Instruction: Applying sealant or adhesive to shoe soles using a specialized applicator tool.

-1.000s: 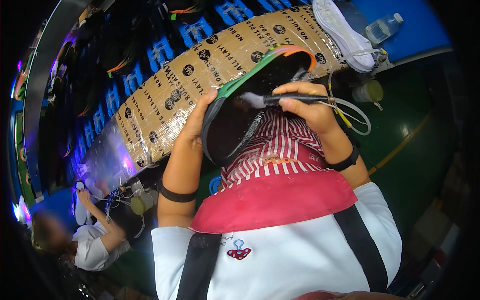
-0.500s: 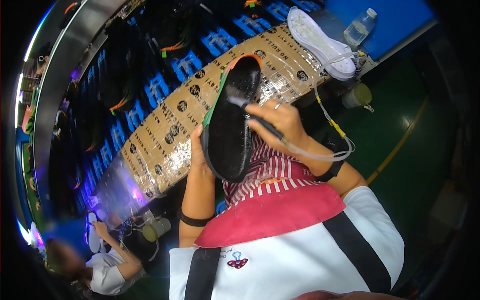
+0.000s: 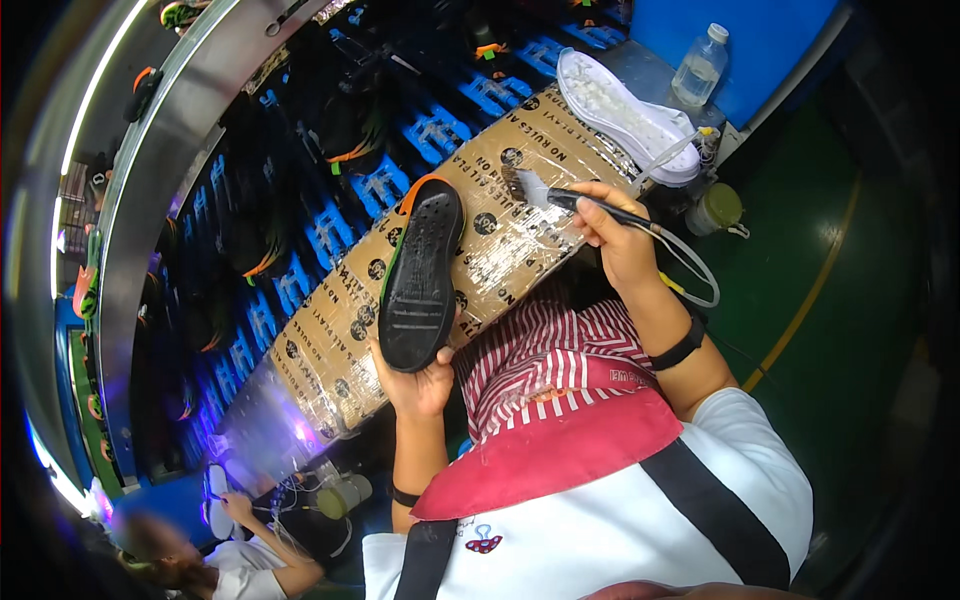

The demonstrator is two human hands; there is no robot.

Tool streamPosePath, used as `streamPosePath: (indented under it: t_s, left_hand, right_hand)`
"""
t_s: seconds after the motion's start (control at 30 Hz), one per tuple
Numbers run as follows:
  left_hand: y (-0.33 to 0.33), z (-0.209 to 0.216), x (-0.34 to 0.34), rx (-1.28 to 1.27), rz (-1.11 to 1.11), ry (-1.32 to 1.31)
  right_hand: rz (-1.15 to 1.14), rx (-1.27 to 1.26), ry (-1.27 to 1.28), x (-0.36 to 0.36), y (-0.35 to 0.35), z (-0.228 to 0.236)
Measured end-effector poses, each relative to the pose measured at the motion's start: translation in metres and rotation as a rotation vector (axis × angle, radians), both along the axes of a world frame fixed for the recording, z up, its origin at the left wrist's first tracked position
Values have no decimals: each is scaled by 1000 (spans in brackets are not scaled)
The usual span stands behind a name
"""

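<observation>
My left hand (image 3: 418, 385) is closed round the heel end of a black shoe sole (image 3: 422, 275) with orange and green along its edge. Its hollow inner side faces up, showing small round dimples and ridges, and looks wet. To the right of the sole, my right hand (image 3: 618, 232) grips the dark handle of a flat brush (image 3: 570, 198), from which a clear tube runs. The brush's bristles hang over the cardboard-covered bench, apart from the sole.
A tape-covered cardboard sheet (image 3: 505, 262) lines the bench. At its far right end lie a white sole (image 3: 625, 110) and a clear bottle (image 3: 700, 68). A greenish container (image 3: 718, 208) hangs beside it. Beyond runs a line of blue holders (image 3: 435, 135). Another person (image 3: 245, 570) works at lower left.
The brush has lifted off the sole and moved right with my right hand. The sole has shifted down and left, and my left hand has moved from its side to its heel.
</observation>
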State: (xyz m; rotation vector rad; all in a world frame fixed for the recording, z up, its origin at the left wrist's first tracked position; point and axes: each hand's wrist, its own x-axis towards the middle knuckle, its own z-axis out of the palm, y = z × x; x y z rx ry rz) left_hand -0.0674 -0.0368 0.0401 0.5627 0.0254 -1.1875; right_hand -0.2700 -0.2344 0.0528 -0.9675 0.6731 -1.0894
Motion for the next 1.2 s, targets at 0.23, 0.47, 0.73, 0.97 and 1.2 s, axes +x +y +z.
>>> streamPosePath:
  t_s: [0.23, 0.47, 0.73, 0.97, 1.2]
  left_hand:
    - [6, -14, -6, -54, -165, 133]
    - [4, -25, -22, -20, -241, 96]
    - [3, -27, -30, 5, -256, 13]
    - [4, -31, -38, 80, -222, 12]
    - [6, -38, -37, 56, -223, 123]
  right_hand:
    - [94, 232, -288, 5, -18, -17]
    - [267, 205, -212, 15, -21, -16]
    - [572, 216, 14, 43, -9, -4]
    - [677, -187, 585, 83, -5, -11]
    - [551, -395, 796, 100, -17, -8]
